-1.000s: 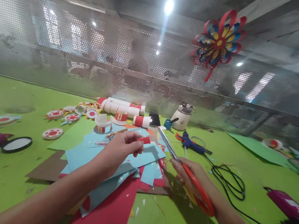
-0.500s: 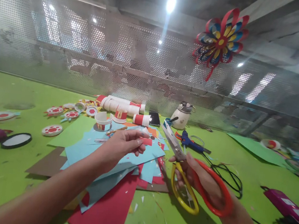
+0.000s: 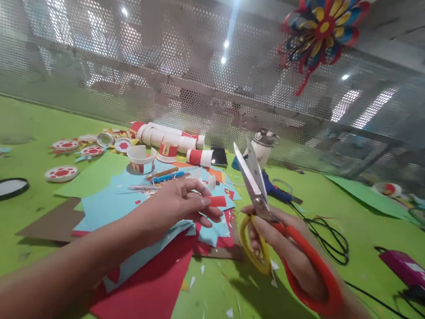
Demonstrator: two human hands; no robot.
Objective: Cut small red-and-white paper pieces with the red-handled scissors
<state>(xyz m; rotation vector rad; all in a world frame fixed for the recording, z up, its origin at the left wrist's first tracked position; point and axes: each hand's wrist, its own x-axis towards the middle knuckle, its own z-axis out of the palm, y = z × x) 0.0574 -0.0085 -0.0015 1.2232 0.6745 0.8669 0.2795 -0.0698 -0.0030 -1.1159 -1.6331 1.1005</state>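
Observation:
My left hand (image 3: 182, 204) pinches a small red paper strip (image 3: 218, 201) above a pile of blue and red paper sheets (image 3: 144, 223). My right hand (image 3: 290, 250) grips scissors (image 3: 267, 222) with one yellow and one orange handle loop. The blades are parted and point up and to the left, just right of the strip. The tips stand apart from the red strip.
Paper cups (image 3: 139, 157) and cup rolls (image 3: 169, 138) lie behind the pile. A blue glue gun (image 3: 280, 193) with a black cord (image 3: 326, 239) lies to the right, near a white jug (image 3: 263, 152). A paper flower (image 3: 322, 26) hangs on the mesh wall. Paper scraps litter the green table (image 3: 2, 253).
The scissors swung upright and their blades parted. My right hand shifted its grip into the loops. My left hand with the red strip sank a little and stayed near the pile.

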